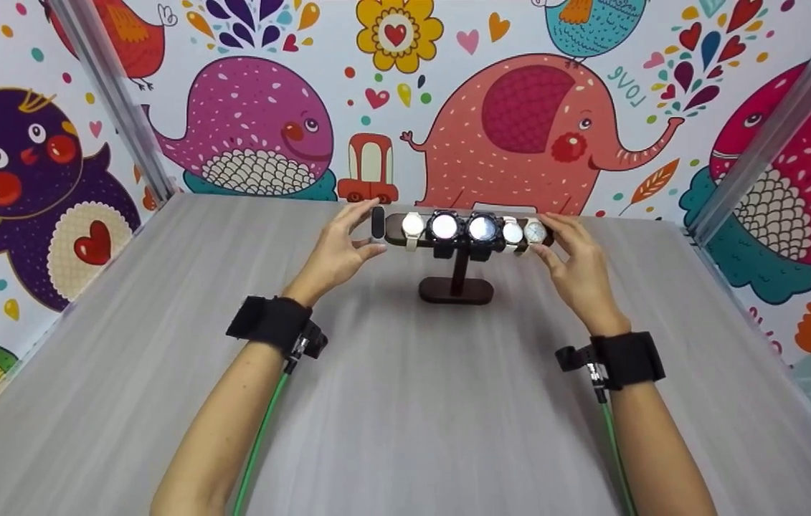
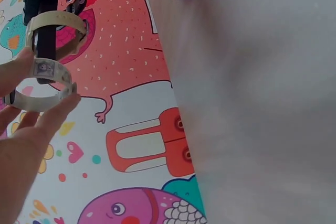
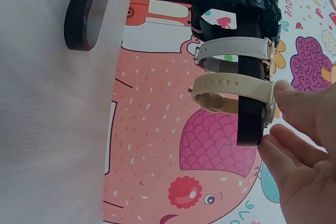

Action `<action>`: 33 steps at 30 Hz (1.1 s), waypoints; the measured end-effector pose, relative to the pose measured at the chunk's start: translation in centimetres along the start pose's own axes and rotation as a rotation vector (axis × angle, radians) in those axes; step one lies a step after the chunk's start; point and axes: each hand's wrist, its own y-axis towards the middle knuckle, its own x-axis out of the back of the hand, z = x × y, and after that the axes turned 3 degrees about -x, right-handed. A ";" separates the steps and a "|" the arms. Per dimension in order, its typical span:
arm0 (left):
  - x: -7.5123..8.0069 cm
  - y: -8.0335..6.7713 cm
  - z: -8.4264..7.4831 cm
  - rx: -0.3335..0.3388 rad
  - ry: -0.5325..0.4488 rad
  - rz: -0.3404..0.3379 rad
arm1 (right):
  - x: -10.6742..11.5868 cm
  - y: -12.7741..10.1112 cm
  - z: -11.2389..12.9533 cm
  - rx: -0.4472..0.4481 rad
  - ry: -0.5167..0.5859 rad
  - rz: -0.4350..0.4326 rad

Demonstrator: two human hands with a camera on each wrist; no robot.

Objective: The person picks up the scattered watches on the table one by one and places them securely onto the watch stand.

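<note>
A dark T-shaped watch stand (image 1: 457,290) stands mid-table, with several watches on its bar (image 1: 394,228). At the bar's left end my left hand (image 1: 339,251) pinches a pale-strapped watch with a black face (image 1: 378,221), its pale strap (image 2: 42,85) held between thumb and fingers. Whether it still sits on the bar is unclear. Beside it hangs a cream-strapped watch (image 2: 58,22). My right hand (image 1: 577,265) is at the bar's right end, fingers nearly straight. One fingertip (image 3: 283,90) touches the case of the outermost cream-strapped watch (image 3: 231,85), which is white-faced (image 1: 536,231).
Two bulky black watches (image 1: 462,228) fill the middle of the bar, with a white-strapped one (image 3: 233,48) beside them. The grey table (image 1: 405,416) is walled by colourful cartoon panels (image 1: 520,115) at the back and sides, with metal posts (image 1: 115,93) at the corners.
</note>
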 end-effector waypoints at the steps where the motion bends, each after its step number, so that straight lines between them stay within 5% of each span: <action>1: -0.1 0.1 0.2 -0.001 -0.013 0.003 | 0.0 0.0 0.0 -0.001 -0.004 -0.001; 9: -0.6 0.3 1.1 0.023 -0.086 0.032 | -0.1 -0.2 0.6 0.012 -0.022 0.013; 33: -1.2 0.0 1.3 0.016 -0.011 0.045 | -0.7 -0.4 0.9 -0.005 -0.042 0.061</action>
